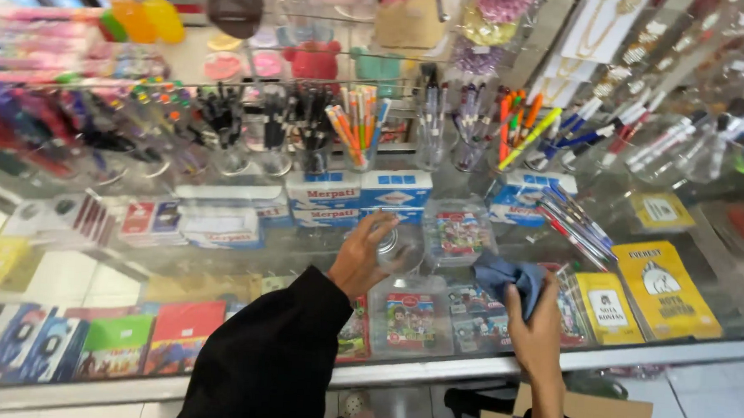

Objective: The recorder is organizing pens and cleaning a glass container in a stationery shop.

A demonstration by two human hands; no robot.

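Observation:
My left hand point(361, 257) grips a clear empty glass cup point(399, 249) that rests tilted on the glass counter top point(244, 262). My right hand point(536, 325) presses a crumpled blue cloth point(509, 278) onto the glass just right of the cup. Both arms wear black sleeves. Clear plastic boxes of small printed cards point(459, 232) stand right behind the cup and the cloth.
A row of clear cups full of pens and markers point(354, 133) lines the back of the counter. White and blue boxes point(360, 196) lie in front of them. Yellow booklets point(665, 289) and notebooks show under the glass. A cardboard box point(605, 416) sits on the floor.

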